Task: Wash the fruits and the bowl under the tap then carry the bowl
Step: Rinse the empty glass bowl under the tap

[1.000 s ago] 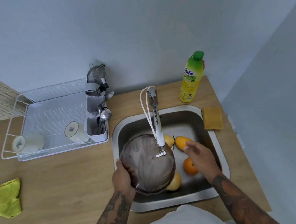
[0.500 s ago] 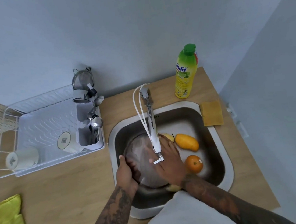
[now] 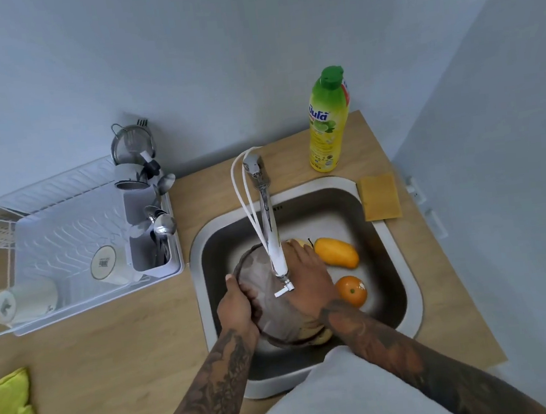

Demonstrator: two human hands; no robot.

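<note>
Under the tap [image 3: 269, 234], inside the sink [image 3: 402, 260], the bowl [image 3: 270, 321] is gripped at its left rim by the left hand [image 3: 236, 306]; the right hand [image 3: 308, 279] is laid flat inside it, fingers spread. Mango [image 3: 336, 253] and orange [image 3: 351, 290] are seen right of the bowl.

A single wide-angle view comes from the person's head, looking steeply down and forward over the tabletop [image 3: 120, 368] toward the wall corner. The sink [image 3: 402, 260] sits just below centre, close beneath the camera, with both forearms entering from 6 o'clock. The drying rack [image 3: 65, 235] lies toward 9 o'clock, the bottle [image 3: 327, 127] toward 1 o'clock. Straight lines bow near the edges. No second view shares the scene.
</note>
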